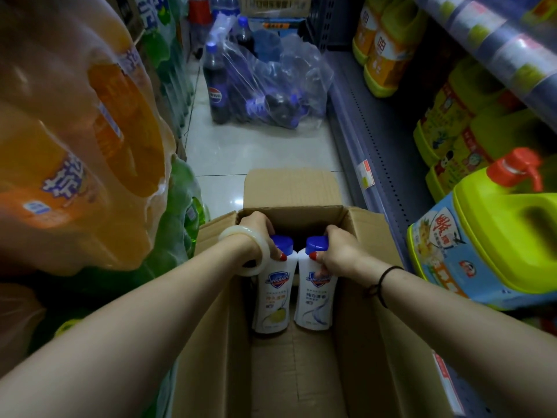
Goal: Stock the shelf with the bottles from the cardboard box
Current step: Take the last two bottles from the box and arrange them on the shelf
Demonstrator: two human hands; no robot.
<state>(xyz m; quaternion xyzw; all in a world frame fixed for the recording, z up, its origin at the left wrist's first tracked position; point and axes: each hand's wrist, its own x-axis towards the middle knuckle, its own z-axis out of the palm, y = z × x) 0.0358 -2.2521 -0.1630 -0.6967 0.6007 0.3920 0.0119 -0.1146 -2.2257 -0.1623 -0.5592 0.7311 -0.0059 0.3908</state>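
Holding 2 white, blue-capped bottles upright, side by side, deep in the cardboard box [355, 327]: curling the left hand [259, 236] round the top of the left bottle [272, 294], the right hand [337, 251] round the right bottle [315, 297]. Not yet out of the box. Seemingly near the end, seeing no other bottles on the bare box floor; left to do, placing both on the shelf [370, 140] at right.
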